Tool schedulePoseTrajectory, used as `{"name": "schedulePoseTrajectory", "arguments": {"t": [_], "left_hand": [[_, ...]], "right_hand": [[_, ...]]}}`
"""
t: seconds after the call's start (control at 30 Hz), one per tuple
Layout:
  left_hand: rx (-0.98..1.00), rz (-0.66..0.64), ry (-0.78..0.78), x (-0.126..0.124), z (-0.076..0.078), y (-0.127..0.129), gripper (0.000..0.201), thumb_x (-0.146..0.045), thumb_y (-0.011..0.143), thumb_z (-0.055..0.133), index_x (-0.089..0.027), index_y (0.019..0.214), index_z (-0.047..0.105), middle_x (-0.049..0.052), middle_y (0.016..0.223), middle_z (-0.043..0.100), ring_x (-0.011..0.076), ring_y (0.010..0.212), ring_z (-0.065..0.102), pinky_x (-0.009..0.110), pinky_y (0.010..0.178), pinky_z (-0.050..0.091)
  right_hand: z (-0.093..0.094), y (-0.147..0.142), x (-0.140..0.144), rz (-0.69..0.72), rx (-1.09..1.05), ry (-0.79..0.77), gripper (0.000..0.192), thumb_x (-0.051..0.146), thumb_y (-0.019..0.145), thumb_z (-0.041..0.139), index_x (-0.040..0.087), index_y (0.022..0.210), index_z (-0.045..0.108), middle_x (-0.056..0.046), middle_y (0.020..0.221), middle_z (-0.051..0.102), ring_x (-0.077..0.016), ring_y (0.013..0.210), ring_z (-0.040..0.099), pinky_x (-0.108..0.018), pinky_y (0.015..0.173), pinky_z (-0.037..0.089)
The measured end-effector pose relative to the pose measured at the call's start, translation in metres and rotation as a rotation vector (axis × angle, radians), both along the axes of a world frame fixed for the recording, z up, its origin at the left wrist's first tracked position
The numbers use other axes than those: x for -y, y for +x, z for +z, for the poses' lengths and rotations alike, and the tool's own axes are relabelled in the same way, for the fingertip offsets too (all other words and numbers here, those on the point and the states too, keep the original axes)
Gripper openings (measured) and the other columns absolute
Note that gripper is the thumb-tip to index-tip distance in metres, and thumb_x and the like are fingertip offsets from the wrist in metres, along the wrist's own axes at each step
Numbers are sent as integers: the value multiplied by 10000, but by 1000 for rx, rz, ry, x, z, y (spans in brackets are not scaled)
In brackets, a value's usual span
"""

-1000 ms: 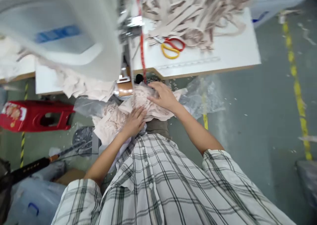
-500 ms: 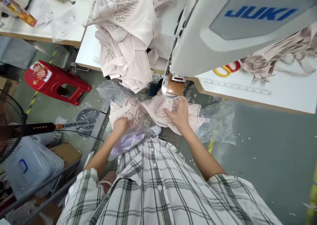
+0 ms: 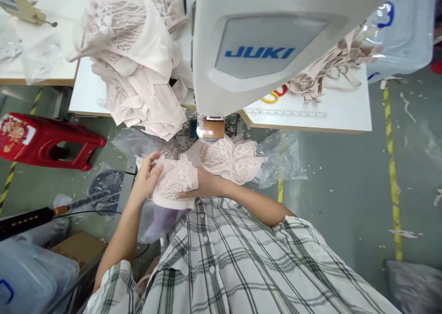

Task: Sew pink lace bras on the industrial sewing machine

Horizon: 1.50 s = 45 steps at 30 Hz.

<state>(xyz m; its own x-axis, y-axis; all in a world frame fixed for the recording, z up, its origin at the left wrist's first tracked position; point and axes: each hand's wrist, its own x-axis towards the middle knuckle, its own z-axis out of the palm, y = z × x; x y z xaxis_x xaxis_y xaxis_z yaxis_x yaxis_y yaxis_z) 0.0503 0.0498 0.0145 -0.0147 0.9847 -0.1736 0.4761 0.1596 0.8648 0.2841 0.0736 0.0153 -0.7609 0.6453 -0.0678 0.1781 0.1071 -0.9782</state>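
We log: left hand (image 3: 147, 178) pinching lace piece (image 3: 174, 183); right hand (image 3: 193, 189) hidden under it — grip untellable; sewing machine (image 3: 262, 42) marked "JUKI".

White table (image 3: 345, 113) — fabric heap (image 3: 138, 74), strap pile (image 3: 331, 70), scissors (image 3: 272, 95), sewing machine (image 3: 262, 42)

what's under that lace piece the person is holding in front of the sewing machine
The right hand is tucked under the lace piece, so only its wrist shows. The left hand pinches the left edge. Below lies a clear plastic bag; the right fingers are covered.
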Motion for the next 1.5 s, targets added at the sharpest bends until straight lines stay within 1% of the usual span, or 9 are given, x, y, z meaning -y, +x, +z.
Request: {"name": "schedulePoseTrajectory", "arguments": {"t": [0.17,0.3,0.47,0.53,0.67,0.87,1.0,1.27,1.5], "left_hand": [[538,-159,-606,-22,22,9,515,-621,767,733,-142,955,722,98,781,730,236,686,693,349,650,555],[322,-414,-467,-34,54,55,418,-556,893,653,-159,761,631,10,664,616,125,580,565,228,530,410],[145,-743,-167,-48,80,118,501,-481,1000,490,-180,613,387,-52,571,351,73,526,330,225,504,255],[116,-803,-124,-53,86,130,478,-442,1015,457,-181,620,396,-52,563,373,75,521,339,232,504,247],[21,-565,4,-72,93,125,407,-422,927,623,-174,624,514,-41,570,472,84,542,400,225,506,279],[-35,-140,-20,-109,93,105,349,-375,810,723,-184,599,520,-48,564,437,84,531,383,222,497,284],[-123,-69,-45,-120,88,105,524,-383,785,711,-206,464,336,-53,459,304,78,472,284,241,447,181],[-167,-132,120,-131,90,106,266,-315,717,719,-204,588,515,-23,573,514,140,647,493,232,560,399],[-213,-86,29,-125,97,99,336,-298,721,689,-217,520,433,-39,469,367,122,540,397,236,459,294]], "right_hand": [[77,51,6,31,34,-61,465,499,813,777,269,1210,698,-43,1198,745,-252,1140,679,-389,1021,541],[103,113,-5,261,224,-38,460,613,873,676,216,1091,756,-40,930,771,-216,837,710,-328,768,561],[94,143,-13,-262,426,214,941,745,704,762,223,1455,540,-143,1332,657,-328,1138,639,-391,852,525],[82,133,-15,-259,336,172,780,705,781,724,232,1388,594,-119,1244,696,-282,1061,656,-350,824,505],[59,108,-29,-403,189,1,470,609,935,579,171,792,672,-6,679,620,-135,627,540,-250,598,375],[57,97,-76,-607,138,0,468,584,868,629,165,660,606,-1,662,585,-129,657,516,-255,628,357],[60,95,-93,-617,132,-43,471,612,827,659,161,693,652,-25,732,628,-161,732,560,-264,645,387],[58,98,-99,-645,106,-13,458,597,796,733,175,670,607,-11,690,568,-164,731,558,-262,619,396],[-7,111,-71,-482,-54,-204,827,744,717,737,186,1310,591,-123,1235,683,-303,1123,647,-409,961,524]]}}
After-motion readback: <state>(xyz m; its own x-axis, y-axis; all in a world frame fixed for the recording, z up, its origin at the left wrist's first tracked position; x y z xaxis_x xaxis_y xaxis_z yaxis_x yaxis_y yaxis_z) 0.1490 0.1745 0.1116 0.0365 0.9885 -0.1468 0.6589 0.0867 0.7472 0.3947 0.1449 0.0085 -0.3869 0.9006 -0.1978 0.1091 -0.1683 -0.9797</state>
